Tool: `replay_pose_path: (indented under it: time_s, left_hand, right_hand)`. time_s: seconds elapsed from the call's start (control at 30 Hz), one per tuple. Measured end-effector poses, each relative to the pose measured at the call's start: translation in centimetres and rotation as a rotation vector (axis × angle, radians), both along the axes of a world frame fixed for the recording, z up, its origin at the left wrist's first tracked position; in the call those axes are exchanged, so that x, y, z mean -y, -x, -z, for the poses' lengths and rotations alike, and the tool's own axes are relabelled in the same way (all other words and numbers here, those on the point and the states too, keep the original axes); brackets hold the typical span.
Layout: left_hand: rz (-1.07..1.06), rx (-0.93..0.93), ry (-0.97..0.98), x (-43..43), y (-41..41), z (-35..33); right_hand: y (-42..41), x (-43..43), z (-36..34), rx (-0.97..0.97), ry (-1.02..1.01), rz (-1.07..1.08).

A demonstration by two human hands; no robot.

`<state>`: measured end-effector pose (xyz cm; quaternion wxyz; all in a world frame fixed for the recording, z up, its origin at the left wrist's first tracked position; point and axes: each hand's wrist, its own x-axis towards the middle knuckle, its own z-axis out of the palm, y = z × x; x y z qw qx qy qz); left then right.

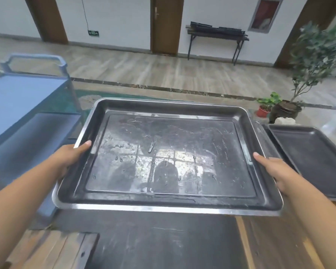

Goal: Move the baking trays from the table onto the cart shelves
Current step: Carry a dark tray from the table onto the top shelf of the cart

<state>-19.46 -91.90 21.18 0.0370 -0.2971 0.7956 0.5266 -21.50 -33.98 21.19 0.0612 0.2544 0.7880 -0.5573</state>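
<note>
- The blue cart (27,94) stands at the far left, its top shelf bare and a lower shelf (33,136) showing beneath it; it sits just beside the table's left edge, presumably so the carry is short.
- The left hand (70,158) is closed on the left rim of the held baking tray (169,158), thumb laid over the lip and the other fingers hidden underneath, so how tightly they curl cannot be told.
- The tray is lifted clear of the table (279,245) and tilts slightly, near edge toward the person. A grip at the middle of each short side balances a wide, shallow pan that one hand would struggle to keep level.
- Its dark bottom looks scratched and glossy, perhaps damp, reflecting a window; that is a reason to keep it flat.
- Below it, a dark tray or mat (163,243) lies on the wooden table.
- The right hand (277,171) mirrors the left, thumb on top of the right rim, fingers out of sight below.
- At the right another baking tray (314,158) rests on the table, not yet moved.
- Potted plants (279,107) stand on the floor beyond.
- Judged next: swing left and slide the tray onto a shelf.
</note>
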Motion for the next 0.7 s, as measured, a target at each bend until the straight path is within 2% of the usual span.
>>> replay_pose_path:
  time_s: [0.3,0.7]
  left_hand:
    - [-0.138,-0.002,0.013,4.4,4.0,-0.2]
    - [-0.327,0.039,0.024,7.6,15.3,0.1]
  right_hand:
    - [12.7,6.3,1.0,0.070,-0.009,-0.148]
    - [35.7,12.2,1.9,0.108,-0.006,-0.392]
